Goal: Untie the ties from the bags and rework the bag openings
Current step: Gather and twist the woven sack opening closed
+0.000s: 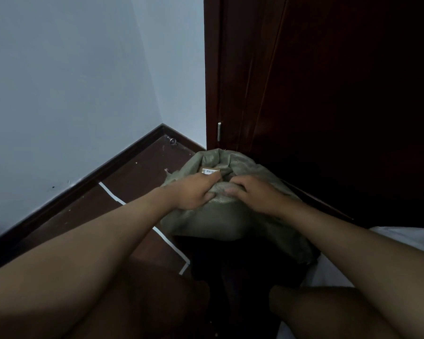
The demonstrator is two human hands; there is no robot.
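Now both hands work at the mouth of a grey-green woven bag (pixel 220 216), which stands on the dark wooden floor (pixel 132 182) just in front of the dark red door (pixel 328 94). The left hand (pixel 194 193) grips the near edge of the opening with curled fingers and thumb. The right hand (pixel 252 192) pinches the fabric beside it, and a brown box with a white label (pixel 209 171) shows inside.

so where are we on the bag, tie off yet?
Looks done: no tie visible on the grey-green bag; its mouth gapes, showing a labelled box inside. In hand: left hand and right hand both grip the fabric at the near edge of the opening. Left: finishing the opening; other bags aren't in view.
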